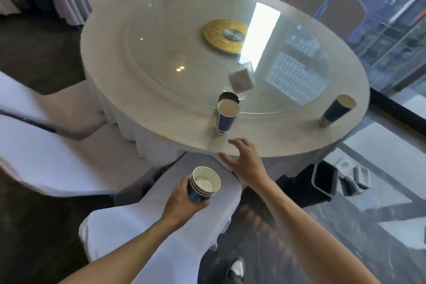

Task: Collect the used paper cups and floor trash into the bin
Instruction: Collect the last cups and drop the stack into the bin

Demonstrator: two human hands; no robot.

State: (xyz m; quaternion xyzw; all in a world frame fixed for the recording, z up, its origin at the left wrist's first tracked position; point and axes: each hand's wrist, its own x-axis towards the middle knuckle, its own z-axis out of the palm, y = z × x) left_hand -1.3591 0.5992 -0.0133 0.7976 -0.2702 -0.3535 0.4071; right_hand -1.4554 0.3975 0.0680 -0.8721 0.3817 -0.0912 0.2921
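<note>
My left hand (184,200) grips a stack of blue paper cups (204,185) with crumpled white paper inside, held over a chair seat. My right hand (246,161) is open, fingers spread, at the near edge of the round table (129,57). A blue paper cup (227,116) stands upright on the table just beyond that hand. Another blue cup (337,109) stands near the table's right edge. A dark bin (323,178) sits on the floor under the table's right side, with a blue cup (352,184) and a small box (362,176) lying on the floor beside it.
A glass turntable (161,41) covers the table's middle, carrying a gold disc (224,36), a clear napkin box (242,78) and a dark round holder (228,95). White-covered chairs (57,157) ring the table. Glass windows (391,30) stand at right.
</note>
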